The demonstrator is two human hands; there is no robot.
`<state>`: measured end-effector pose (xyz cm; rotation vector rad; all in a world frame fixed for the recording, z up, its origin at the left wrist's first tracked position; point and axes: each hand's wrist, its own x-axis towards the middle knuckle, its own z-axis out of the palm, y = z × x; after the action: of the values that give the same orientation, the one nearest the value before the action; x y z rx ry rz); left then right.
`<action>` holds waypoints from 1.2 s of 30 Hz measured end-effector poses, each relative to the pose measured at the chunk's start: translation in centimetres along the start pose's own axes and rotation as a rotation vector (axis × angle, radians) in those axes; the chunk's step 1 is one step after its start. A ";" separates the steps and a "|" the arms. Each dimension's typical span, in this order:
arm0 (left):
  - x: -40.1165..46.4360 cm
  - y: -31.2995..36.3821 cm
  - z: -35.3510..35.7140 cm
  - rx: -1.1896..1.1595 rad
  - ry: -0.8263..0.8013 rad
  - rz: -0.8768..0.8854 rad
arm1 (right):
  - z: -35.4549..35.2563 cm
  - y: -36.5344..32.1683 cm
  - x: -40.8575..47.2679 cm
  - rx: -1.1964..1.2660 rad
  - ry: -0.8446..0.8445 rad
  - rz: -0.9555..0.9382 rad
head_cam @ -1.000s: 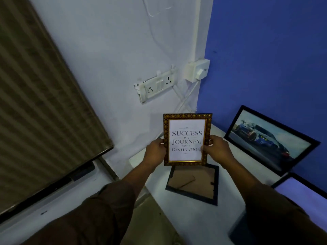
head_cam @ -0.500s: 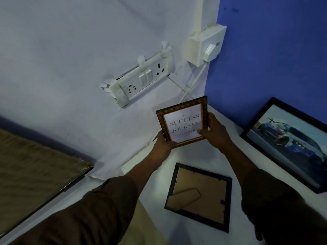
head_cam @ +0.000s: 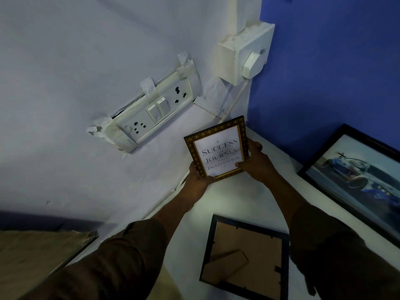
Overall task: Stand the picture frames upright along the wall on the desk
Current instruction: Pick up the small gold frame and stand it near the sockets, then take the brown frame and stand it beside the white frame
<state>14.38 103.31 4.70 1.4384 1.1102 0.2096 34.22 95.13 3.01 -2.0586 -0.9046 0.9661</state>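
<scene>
A small gold-patterned quote frame (head_cam: 218, 150) reading "Success is a journey" is held upright near the desk's back corner. My left hand (head_cam: 198, 182) grips its lower left corner and my right hand (head_cam: 256, 161) holds its right edge. A black frame (head_cam: 245, 259) lies face down on the white desk (head_cam: 266, 198), its cardboard back and stand showing. A larger black-framed car picture (head_cam: 355, 180) leans against the blue wall at the right.
A taped switch and socket panel (head_cam: 151, 113) and a white plug box (head_cam: 246, 53) with its cable sit on the white wall behind the held frame. A brown striped surface (head_cam: 36, 254) lies at the lower left beyond the desk edge.
Both hands have carried the quote frame farther toward the corner of the walls, and it now tilts slightly. My view has moved closer to the wall.
</scene>
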 end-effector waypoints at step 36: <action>-6.2 -7.3 0.8 0.388 -0.033 -0.341 | 5.0 11.2 -16.6 0.147 0.477 0.335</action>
<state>8.15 96.82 1.24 1.5516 1.4004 -0.2859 25.36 77.28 -2.58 -2.2123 -0.2388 0.6314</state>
